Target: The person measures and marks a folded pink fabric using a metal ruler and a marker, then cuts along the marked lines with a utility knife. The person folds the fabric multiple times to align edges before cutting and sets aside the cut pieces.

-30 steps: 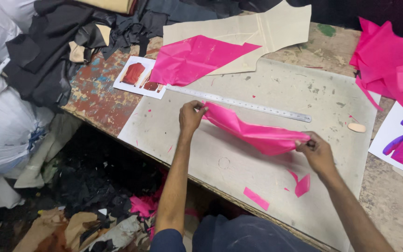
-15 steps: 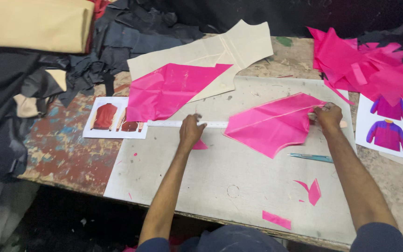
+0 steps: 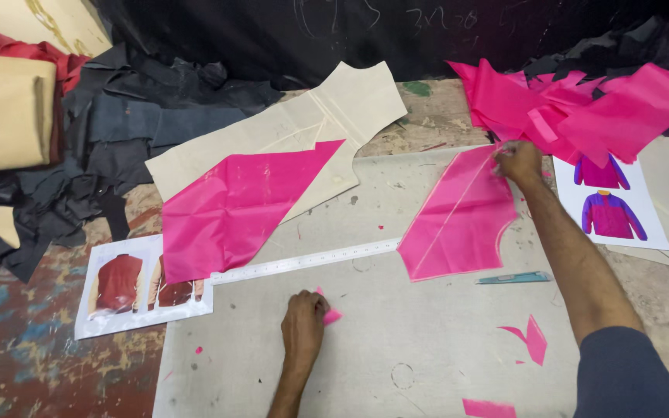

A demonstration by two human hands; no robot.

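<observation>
We pinch the top corner of the pink fabric panel with our right hand fingers as it lies flat on the counter, while our left hand fingers close on 1 pink scrap below the steel ruler.

Two hands at work: left hand and right hand. Two large flat pink fabric pieces, one on the cream pattern and one under the right hand, plus one heap of pink offcuts, too tangled to count, and four small pink scraps: and a speck. One metal ruler, one cream pattern piece, one teal cutter, and two jacket picture sheets clearly seen: and.
</observation>
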